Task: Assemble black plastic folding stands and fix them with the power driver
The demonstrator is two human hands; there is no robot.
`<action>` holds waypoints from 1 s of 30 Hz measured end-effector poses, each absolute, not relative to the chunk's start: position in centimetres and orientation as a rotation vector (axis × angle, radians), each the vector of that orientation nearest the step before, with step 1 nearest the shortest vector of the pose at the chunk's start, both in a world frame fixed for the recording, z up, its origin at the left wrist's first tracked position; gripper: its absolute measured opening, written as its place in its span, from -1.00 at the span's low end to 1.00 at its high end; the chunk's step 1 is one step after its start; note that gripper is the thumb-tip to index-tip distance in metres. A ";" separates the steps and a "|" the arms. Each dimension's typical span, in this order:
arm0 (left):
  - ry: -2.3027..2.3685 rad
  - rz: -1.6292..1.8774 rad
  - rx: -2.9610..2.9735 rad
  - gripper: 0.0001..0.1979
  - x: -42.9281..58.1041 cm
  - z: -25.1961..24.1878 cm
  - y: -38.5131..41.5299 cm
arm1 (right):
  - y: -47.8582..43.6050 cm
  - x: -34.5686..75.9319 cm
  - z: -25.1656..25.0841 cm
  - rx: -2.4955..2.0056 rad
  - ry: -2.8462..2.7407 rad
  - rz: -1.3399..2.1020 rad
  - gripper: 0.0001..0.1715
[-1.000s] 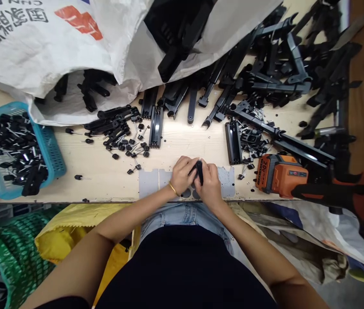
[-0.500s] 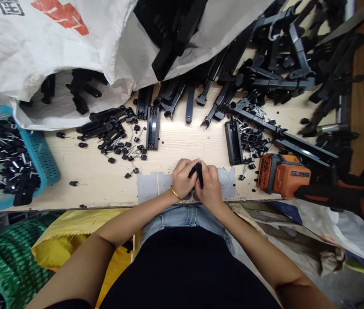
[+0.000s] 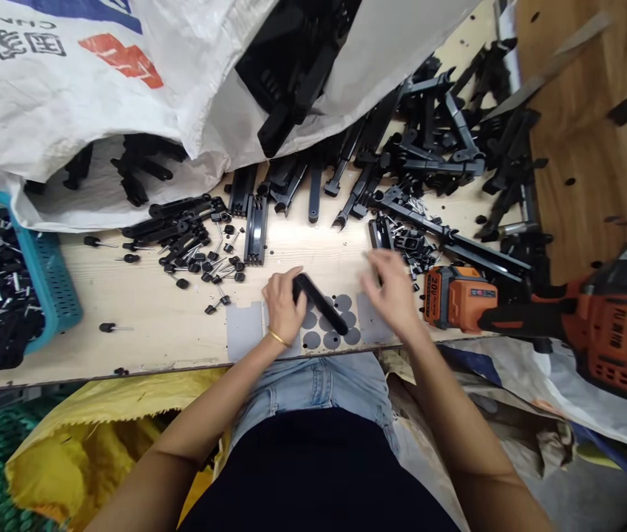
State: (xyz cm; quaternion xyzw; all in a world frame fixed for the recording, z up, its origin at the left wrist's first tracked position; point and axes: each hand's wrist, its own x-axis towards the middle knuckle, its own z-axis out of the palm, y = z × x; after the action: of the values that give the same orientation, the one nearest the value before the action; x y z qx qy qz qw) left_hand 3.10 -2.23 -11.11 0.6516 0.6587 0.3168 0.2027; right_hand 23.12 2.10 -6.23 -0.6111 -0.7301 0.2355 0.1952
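Note:
My left hand [image 3: 285, 304] is closed around one end of a long black plastic part [image 3: 322, 304], which slants down to the right over grey round patches [image 3: 312, 340] at the table's front edge. To the right, my right hand [image 3: 392, 292] is apart from that part, its fingers spread and a little blurred. Just beyond its fingertips lie a black channel-shaped piece [image 3: 381, 233] and a heap of small black parts and screws [image 3: 416, 244]. Black-headed screws [image 3: 217, 266] are scattered left of my left hand, near another channel piece [image 3: 256, 229].
A blue basket [image 3: 58, 277] of black-headed screws stands at the left. White sacks [image 3: 180, 81] with black parts lie along the back. An orange cordless drill [image 3: 607, 332] with its battery [image 3: 461, 297] rests at the right. Black folding arms [image 3: 441, 159] are piled behind it.
My right hand has let go of the black part and moved right, fingers opening. My left hand has shifted left, still holding the part. The whole view has turned slightly to the right.

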 end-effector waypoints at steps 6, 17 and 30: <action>1.865 0.970 1.837 -0.58 2.1 -11.4 -2.4 | 12.1 28.2 -6.7 -2.311 -1.892 0.098 -0.68; 1.152 0.468 2.616 -0.59 2.5 -8.4 -2.2 | 7.5 28.1 1.0 -1.975 -2.286 -0.039 -0.68; 1.305 0.123 2.580 -0.83 1.5 -7.9 -0.8 | 14.5 29.6 -5.3 -1.347 -1.041 0.389 -0.67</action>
State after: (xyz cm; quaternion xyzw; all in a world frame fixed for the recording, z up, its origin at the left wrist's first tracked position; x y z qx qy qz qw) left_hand 1.48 -0.80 -7.90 0.8848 0.4474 0.0422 0.1235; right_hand 29.58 14.50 -5.35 -0.5912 -0.4569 0.1705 0.6424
